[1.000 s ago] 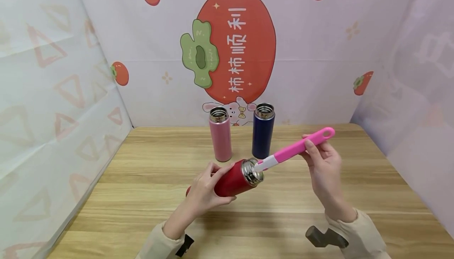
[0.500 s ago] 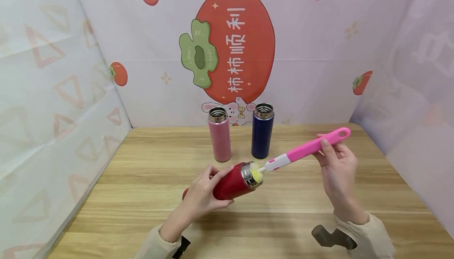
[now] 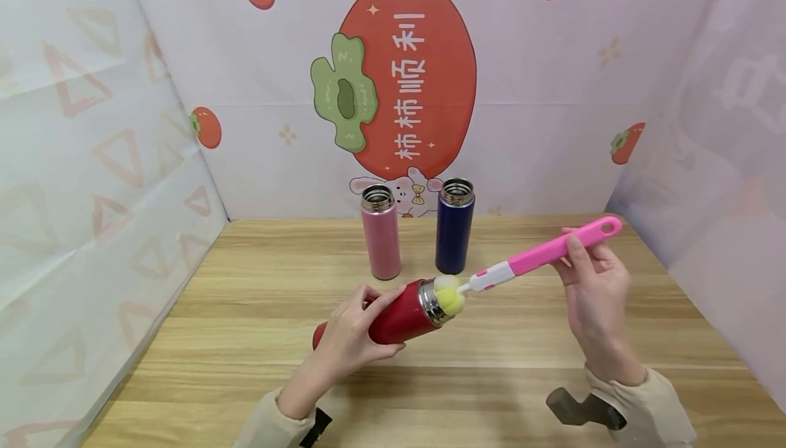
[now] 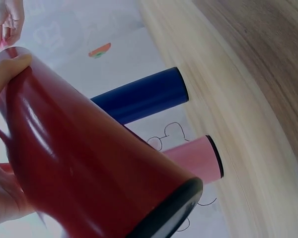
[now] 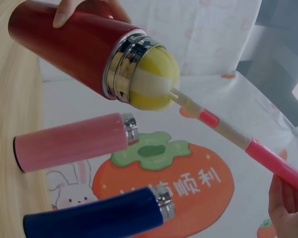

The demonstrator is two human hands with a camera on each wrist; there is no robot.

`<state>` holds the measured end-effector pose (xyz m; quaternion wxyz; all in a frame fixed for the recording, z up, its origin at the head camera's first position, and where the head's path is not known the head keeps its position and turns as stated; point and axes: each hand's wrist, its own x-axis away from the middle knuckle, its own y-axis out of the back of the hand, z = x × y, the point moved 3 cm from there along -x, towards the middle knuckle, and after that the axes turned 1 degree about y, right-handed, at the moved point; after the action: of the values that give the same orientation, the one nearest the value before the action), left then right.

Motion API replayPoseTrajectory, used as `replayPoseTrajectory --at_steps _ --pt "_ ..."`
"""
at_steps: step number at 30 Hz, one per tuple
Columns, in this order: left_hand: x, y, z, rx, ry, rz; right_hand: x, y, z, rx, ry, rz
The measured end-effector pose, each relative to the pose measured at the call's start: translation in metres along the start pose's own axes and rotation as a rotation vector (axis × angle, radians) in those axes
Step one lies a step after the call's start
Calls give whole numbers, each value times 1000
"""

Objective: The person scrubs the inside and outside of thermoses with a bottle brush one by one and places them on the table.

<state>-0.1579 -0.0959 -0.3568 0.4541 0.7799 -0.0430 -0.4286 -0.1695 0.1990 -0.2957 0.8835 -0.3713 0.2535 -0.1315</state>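
Note:
My left hand (image 3: pixel 353 329) grips a red thermos bottle (image 3: pixel 402 315) round its body, tilted so that its steel mouth points right and slightly up. In my right hand (image 3: pixel 595 291) I pinch the pink handle of a bottle brush (image 3: pixel 552 250) between thumb and fingers. The brush's yellow and white sponge head (image 5: pixel 156 79) bulges out of the bottle's mouth, its inner part hidden inside the neck. A white neck joins the sponge to the handle. In the left wrist view the dark base of the red bottle (image 4: pixel 104 148) faces the camera.
Behind my hands, a pink bottle (image 3: pixel 383 243) and a dark blue bottle (image 3: pixel 454 236) stand upright and lidless on the wooden table (image 3: pixel 245 284). A printed cloth backdrop (image 3: pixel 534 93) rises behind the table's far edge, and cloth walls flank both sides.
My right hand has moved right and drawn the brush outward, so the sponge head, hidden inside the bottle at first, now shows at its mouth. The red bottle has stayed nearly still.

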Motion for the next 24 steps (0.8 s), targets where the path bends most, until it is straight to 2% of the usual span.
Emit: replayPoseTrajectory --at_steps 6,12,24 --pt "0 0 -2 -19 13 -18 3 0 -5 44 -20 -29" --pt "1 1 -3 -41 14 -31 5 -2 -10 112 -18 -17" --pt "0 4 -7 -65 6 -49 11 -4 -21 158 -90 -10"
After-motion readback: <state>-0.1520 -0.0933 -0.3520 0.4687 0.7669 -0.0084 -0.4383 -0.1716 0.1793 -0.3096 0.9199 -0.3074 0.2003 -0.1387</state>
